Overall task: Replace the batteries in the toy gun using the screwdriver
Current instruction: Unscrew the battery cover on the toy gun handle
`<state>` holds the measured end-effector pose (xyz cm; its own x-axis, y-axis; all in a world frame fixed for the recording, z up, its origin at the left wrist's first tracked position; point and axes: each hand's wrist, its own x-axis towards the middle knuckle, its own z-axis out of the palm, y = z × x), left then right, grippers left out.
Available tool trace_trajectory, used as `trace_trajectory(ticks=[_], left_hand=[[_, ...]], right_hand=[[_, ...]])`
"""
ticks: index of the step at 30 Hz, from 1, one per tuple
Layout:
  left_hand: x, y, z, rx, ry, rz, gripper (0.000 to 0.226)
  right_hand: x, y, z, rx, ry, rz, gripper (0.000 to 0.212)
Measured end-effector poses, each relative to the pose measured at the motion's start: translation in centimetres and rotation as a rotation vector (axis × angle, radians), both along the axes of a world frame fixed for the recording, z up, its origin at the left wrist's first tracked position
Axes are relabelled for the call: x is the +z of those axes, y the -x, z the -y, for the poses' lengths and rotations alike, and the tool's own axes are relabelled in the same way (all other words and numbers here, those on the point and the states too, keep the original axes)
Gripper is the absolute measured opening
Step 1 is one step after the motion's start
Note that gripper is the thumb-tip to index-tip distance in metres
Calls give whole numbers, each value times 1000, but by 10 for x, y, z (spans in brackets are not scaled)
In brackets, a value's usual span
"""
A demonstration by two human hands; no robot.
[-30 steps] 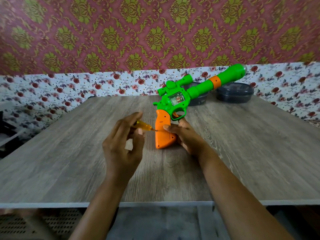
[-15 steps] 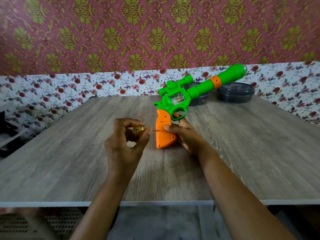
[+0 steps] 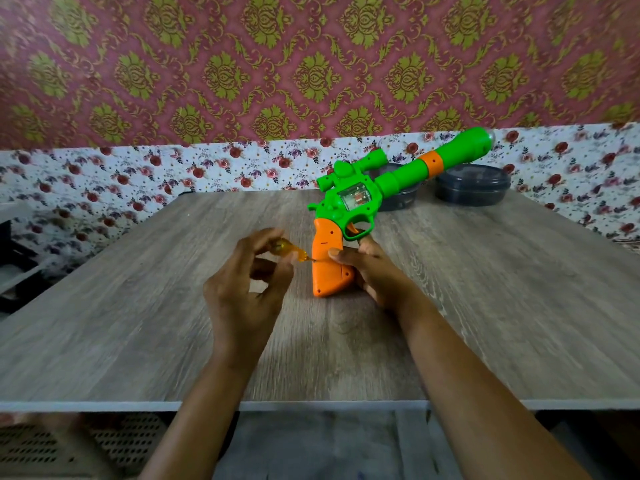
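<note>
Left hand (image 3: 242, 299): you pinch the screwdriver's amber handle between thumb and fingertips, the other fingers loosely fanned.
Screwdriver (image 3: 289, 251): it lies nearly level, its tip against the left face of the orange grip (image 3: 329, 268).
Change: half a second ago your fingers hid most of the handle; now it shows again and your fingers have shifted round it, while the tip has kept its spot. I read that as another turn on the cover screw, so you are probably still loosening and the battery cover is still on.
Toy gun (image 3: 363, 199): it stands on the butt of its grip near the middle of the table (image 3: 138, 306), barrel slanting up to the right; it has not moved.
Right hand (image 3: 377, 271): you grip the orange grip from behind, thumb laid across its near face, steadying it.
Containers: one dark round container (image 3: 400, 199) sits behind the barrel, and a second one (image 3: 472, 185) lies just right of it, both well apart from your hands.
In the way: nothing blocks the screwdriver; the screw itself is too small to make out.
</note>
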<state>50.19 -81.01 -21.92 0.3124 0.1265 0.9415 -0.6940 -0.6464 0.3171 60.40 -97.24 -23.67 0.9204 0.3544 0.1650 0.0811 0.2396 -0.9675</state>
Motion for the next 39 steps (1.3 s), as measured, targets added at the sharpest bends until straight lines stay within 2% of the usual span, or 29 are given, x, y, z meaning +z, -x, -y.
trace_trajectory(ticks=[4, 10, 12, 14, 16, 20, 24, 26, 28, 31, 35, 39], left_hand=[[1, 1, 0, 2, 116, 23, 20], [10, -3, -5, -218, 561, -46, 8], [13, -8, -9, -266, 753, -186, 13], [14, -15, -12, -306, 865, -410, 18], [16, -25, -13, -352, 913, -622, 20], [27, -50, -5, -575, 980, -1065, 26], [29, -67, -1, -595, 1018, -1295, 28], [27, -77, -3, -606, 1042, -1324, 28], [27, -86, -6, -638, 1081, -1327, 29], [25, -95, -8, -692, 1135, -1319, 29], [19, -101, -13, -669, 1147, -1322, 31], [19, -99, -16, -684, 1219, -1283, 32]], right_hand=[[2, 2, -1, 15, -11, -9, 69], [4, 8, 1, -14, 31, 18, 61], [6, 10, -1, -33, 56, 24, 61], [8, 12, -4, -78, 86, 12, 58], [9, 11, -8, -112, 126, 8, 54], [25, 6, -20, -108, 187, 56, 53], [47, -12, -34, -189, 409, 254, 64], [56, -18, -42, -254, 613, 360, 63], [64, -19, -47, -325, 908, 517, 66], [75, -8, -59, -309, 1241, 734, 68], [72, -2, -75, -307, 1432, 972, 68], [72, -5, -83, -324, 1431, 1078, 67]])
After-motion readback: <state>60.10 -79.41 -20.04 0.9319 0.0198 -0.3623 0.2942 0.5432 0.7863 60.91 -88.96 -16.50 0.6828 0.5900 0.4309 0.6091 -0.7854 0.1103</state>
